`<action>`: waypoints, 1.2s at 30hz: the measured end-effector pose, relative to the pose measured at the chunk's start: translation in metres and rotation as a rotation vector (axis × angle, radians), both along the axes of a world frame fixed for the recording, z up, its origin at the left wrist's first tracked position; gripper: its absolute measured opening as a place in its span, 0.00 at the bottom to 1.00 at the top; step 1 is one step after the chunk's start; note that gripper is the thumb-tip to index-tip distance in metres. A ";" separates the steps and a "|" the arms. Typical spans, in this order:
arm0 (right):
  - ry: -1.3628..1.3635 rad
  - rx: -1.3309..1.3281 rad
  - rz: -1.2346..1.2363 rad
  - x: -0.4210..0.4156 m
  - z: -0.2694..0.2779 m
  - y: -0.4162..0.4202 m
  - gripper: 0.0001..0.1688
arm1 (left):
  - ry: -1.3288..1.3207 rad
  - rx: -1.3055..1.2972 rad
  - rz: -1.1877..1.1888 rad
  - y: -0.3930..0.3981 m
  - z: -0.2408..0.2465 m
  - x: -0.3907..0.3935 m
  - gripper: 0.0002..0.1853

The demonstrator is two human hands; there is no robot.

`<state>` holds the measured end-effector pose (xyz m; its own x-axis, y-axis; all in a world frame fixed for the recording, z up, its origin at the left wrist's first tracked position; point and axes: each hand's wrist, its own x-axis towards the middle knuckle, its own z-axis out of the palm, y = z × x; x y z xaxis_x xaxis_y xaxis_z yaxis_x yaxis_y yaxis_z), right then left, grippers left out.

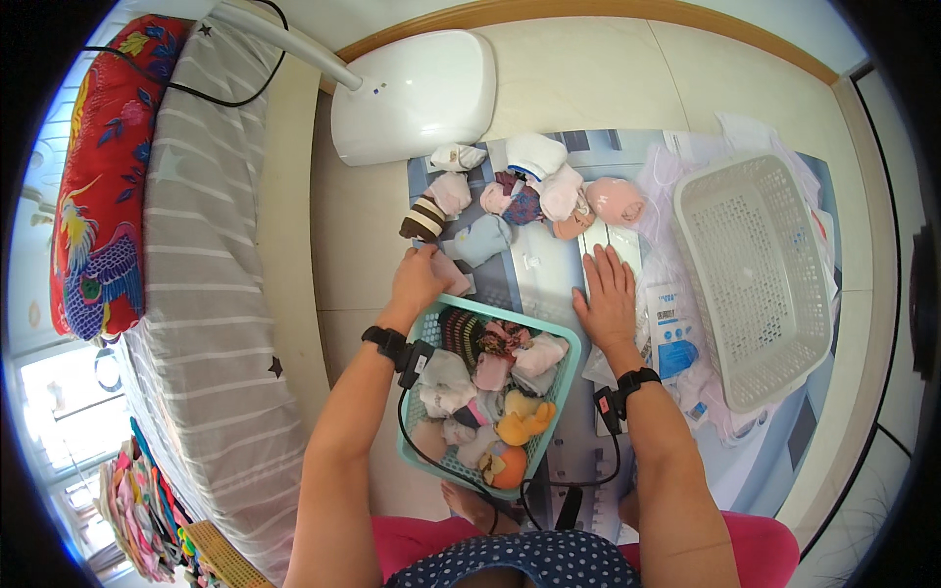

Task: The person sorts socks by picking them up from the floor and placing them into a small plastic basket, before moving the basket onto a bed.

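Note:
My left hand (417,281) grips a pale pink rolled sock (450,273) between thumb and fingers, just beyond the far left corner of a mint-green plastic basket (575,353). Inside the basket lie several balled socks, among them a dark striped one (462,335), a white one (445,381), a yellow one (525,420) and an orange one (507,467). Flat on the printed mat (526,283), my right hand (609,298) rests with fingers apart and nothing in it. Near my left fingertips are a light blue sock bundle (481,241) and a brown-and-cream striped one (423,219).
More balled socks, including a white one (537,154) and a pink one (616,201), sit at the mat's far side. A grey perforated basket (753,287) lies over plastic packaging (673,342) at right. A white stand base (415,95) stands beyond; a bed (213,257) borders the left.

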<state>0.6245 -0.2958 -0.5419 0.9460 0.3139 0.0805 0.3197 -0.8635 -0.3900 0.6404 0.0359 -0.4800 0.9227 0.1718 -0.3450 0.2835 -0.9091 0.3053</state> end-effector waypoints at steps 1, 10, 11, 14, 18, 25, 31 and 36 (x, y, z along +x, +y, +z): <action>-0.001 -0.003 -0.001 0.000 -0.001 -0.001 0.34 | 0.001 -0.003 0.013 -0.001 -0.003 0.001 0.30; -0.030 -0.008 -0.001 0.000 0.000 0.002 0.34 | -0.181 -0.137 0.111 0.004 0.021 -0.012 0.22; -0.026 -0.011 -0.001 -0.001 -0.001 0.001 0.34 | -0.271 -0.222 0.103 0.006 0.026 -0.018 0.20; -0.028 -0.022 -0.005 0.000 -0.002 -0.001 0.34 | -0.292 -0.468 0.169 -0.006 0.063 -0.031 0.16; -0.048 -0.025 0.001 -0.002 -0.001 0.002 0.34 | -0.245 -0.661 0.136 -0.011 0.092 -0.064 0.17; -0.080 -0.017 0.005 -0.003 -0.002 -0.001 0.34 | -0.025 -0.766 -0.045 -0.040 0.120 -0.109 0.22; -0.088 0.014 0.009 -0.005 0.000 0.002 0.33 | 0.063 -0.607 -0.294 -0.060 0.081 -0.139 0.25; -0.077 0.002 0.006 -0.005 -0.003 -0.001 0.33 | -0.347 -0.305 -0.471 -0.084 0.068 -0.135 0.29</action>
<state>0.6199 -0.2968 -0.5453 0.9352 0.3190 0.1539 0.3538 -0.8607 -0.3660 0.5052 -0.0484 -0.4118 0.9417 -0.3360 0.0168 -0.2849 -0.7701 0.5708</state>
